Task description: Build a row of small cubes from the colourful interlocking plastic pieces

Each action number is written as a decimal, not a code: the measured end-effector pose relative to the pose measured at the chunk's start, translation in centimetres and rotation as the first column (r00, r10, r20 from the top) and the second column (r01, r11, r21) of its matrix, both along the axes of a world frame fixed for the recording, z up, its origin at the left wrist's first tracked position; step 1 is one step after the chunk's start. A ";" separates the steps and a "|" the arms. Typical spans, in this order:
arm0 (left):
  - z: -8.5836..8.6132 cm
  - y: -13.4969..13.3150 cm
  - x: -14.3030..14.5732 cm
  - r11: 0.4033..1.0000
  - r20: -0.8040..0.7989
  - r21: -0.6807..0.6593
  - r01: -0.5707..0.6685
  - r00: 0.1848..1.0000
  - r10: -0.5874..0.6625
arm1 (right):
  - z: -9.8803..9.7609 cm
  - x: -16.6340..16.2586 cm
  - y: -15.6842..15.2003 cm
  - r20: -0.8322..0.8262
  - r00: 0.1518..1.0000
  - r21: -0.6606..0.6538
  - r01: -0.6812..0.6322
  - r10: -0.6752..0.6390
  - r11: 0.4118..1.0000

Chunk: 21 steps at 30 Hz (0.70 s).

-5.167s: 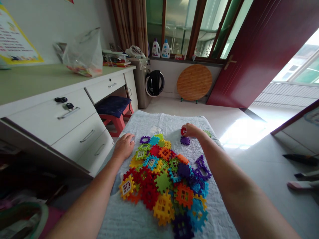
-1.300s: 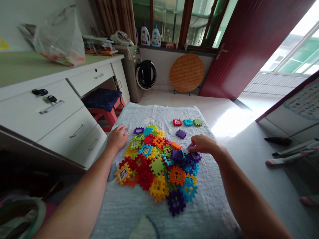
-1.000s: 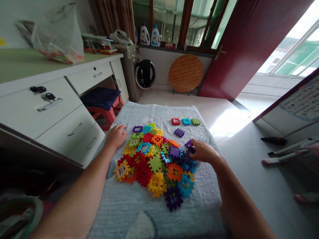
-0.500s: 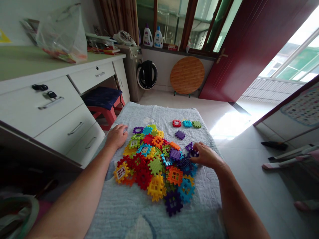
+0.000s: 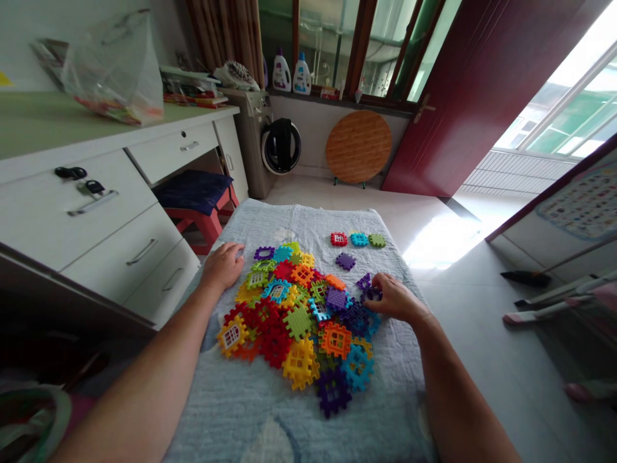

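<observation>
My right hand (image 5: 398,299) is half open around a dark purple piece (image 5: 373,294) at the right edge of the heap; thumb and fingers touch its toothed rim, though I cannot tell whether they pinch it firmly. A small purple triangle (image 5: 364,281) with an open centre lies just beyond. My left hand (image 5: 222,265) rests on the cloth left of the heap, fingers loosely bent and parted, with nothing visible in their hold.

The heap (image 5: 284,296) is all glossy, hard-looking plastic, mostly square plates with notched edges, overlapping at odd tilts. A light green plate (image 5: 299,321) is solid, with a fine grid texture; a yellow piece (image 5: 232,335) frames a white lattice window. Farther out lie a red window piece (image 5: 339,239), a blue piece (image 5: 359,240) with an oval hole, a plain green piece (image 5: 376,240) and, nearer me, a flat purple plate (image 5: 346,261).

Under everything is a crinkled, pale blue-grey cloth (image 5: 260,392).

On the white drawer unit (image 5: 29,193), a thin, see-through bag (image 5: 118,71) slumps around red and orange contents, too blurred to name. A round-rimmed bin (image 5: 62,411) at lower left holds something whitish.
</observation>
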State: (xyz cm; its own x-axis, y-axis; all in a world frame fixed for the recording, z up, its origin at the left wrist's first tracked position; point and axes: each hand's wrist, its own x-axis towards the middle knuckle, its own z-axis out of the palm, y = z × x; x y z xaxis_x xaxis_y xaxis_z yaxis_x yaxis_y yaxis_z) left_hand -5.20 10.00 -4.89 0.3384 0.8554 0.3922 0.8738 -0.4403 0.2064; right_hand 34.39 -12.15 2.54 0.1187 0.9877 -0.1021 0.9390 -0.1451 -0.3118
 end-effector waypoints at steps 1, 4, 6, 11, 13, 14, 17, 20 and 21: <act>0.0 0.0 0.0 1.000 -0.003 0.000 -0.001 1.000 0.001 | -0.1 -0.1 0.0 0.017 1.000 0.008 0.007 -0.007 1.000; 0.1 0.0 0.1 1.000 -0.006 -0.003 -0.003 1.000 0.003 | -0.4 -0.5 0.1 0.057 0.998 0.033 0.038 -0.040 0.999; 0.2 -0.1 0.1 1.000 -0.002 -0.008 -0.007 1.000 0.007 | -0.4 -0.7 0.2 0.077 0.996 0.039 0.051 -0.054 0.998; 0.2 -0.1 0.1 1.000 0.015 -0.013 -0.014 1.000 0.015 | -0.3 -0.9 0.3 0.117 0.988 0.065 0.090 -0.097 0.994; 0.1 -0.1 0.1 1.000 0.019 -0.014 -0.013 1.000 0.014 | -0.3 -0.8 0.2 0.127 0.984 0.077 0.114 -0.123 0.991; 0.1 -0.1 0.1 1.000 0.019 -0.014 -0.011 1.000 0.011 | -0.3 -0.8 0.2 0.132 0.983 0.075 0.118 -0.127 0.990; 0.1 0.0 0.0 1.000 0.013 -0.014 -0.003 1.000 0.003 | -0.3 -0.7 0.1 0.144 0.984 0.049 0.100 -0.106 0.994; 0.0 0.0 0.0 1.000 0.011 -0.013 -0.008 1.000 0.008 | -0.4 -0.6 0.1 0.130 0.987 0.036 0.090 -0.094 0.995; 0.0 0.0 0.0 1.000 0.012 -0.013 -0.010 1.000 0.010 | -0.5 -0.5 0.1 0.120 0.988 0.037 0.090 -0.094 0.995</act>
